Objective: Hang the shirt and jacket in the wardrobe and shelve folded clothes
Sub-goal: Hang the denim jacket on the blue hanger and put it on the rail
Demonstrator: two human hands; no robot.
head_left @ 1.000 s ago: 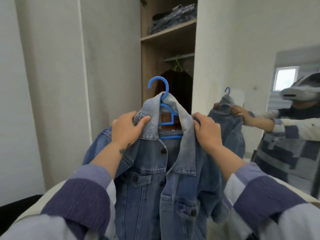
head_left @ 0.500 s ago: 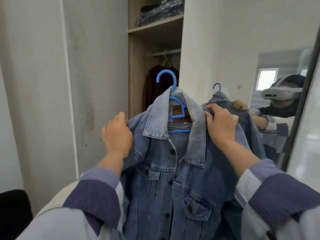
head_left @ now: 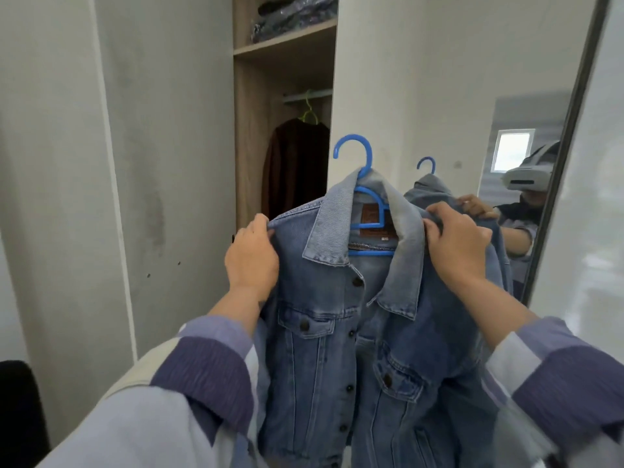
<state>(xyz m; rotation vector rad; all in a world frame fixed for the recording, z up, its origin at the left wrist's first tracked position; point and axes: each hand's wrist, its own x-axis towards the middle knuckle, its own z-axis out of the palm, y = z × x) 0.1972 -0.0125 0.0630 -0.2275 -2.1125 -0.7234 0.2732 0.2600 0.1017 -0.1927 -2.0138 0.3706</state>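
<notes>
A blue denim jacket (head_left: 341, 329) hangs on a blue plastic hanger (head_left: 363, 170), held up in front of me. My left hand (head_left: 251, 258) grips the jacket's left shoulder. My right hand (head_left: 456, 244) grips its right shoulder next to the collar. Behind and to the left, the open wardrobe (head_left: 251, 136) shows a rail (head_left: 307, 95) with a dark brown garment (head_left: 295, 170) on a green hanger (head_left: 309, 113). Above it a shelf (head_left: 287, 38) carries folded dark clothes (head_left: 293, 20).
A white wardrobe door (head_left: 405, 79) stands just behind the jacket. A mirror (head_left: 526, 184) at the right reflects me and the jacket. A pale wall panel (head_left: 152, 163) fills the left. Something black (head_left: 20, 410) sits at the lower left.
The view has swung left, so the jacket and wardrobe now sit further right. My left hand moved from the collar to the shoulder and the jacket's shoulders have spread out on the hanger.
</notes>
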